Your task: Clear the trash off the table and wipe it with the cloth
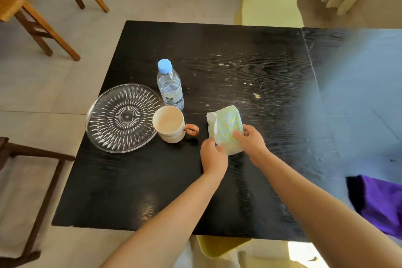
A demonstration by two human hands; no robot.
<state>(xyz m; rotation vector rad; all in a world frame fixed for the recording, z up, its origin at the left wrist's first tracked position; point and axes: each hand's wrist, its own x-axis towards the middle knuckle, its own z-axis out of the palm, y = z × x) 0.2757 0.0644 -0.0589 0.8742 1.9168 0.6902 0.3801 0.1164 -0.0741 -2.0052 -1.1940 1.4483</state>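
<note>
– Packet (227, 128), yellow-green print: where is it, and how does its long axis run?
– Centre of the black counter (152, 191), just right of the mug (169, 124). The long axis runs from the person outward, the far end leaning slightly left. A white flap stands at the far-left corner.

– State of each hand?
– Left hand (213, 159): fingers curled, pinching the near-left edge. Right hand (252, 141): fingers and thumb closed on the right edge. Both grasp the packet.

– Does the packet rest on the counter?
– Cannot tell; the hands cover its near end.

– Other items?
– Glass plate (124, 117) at the left edge; water bottle (170, 87), upright, blue cap, just behind the mug; the mug's handle points right, toward the packet. Pale crumbs (256, 95) are scattered beyond the packet.

– What is obscured?
– A bluish blur (359, 82) veils the counter's right part. The purple cloth (382, 204) lies at the near right, cut off by the frame edge. The packet's print is too small to read.
</note>
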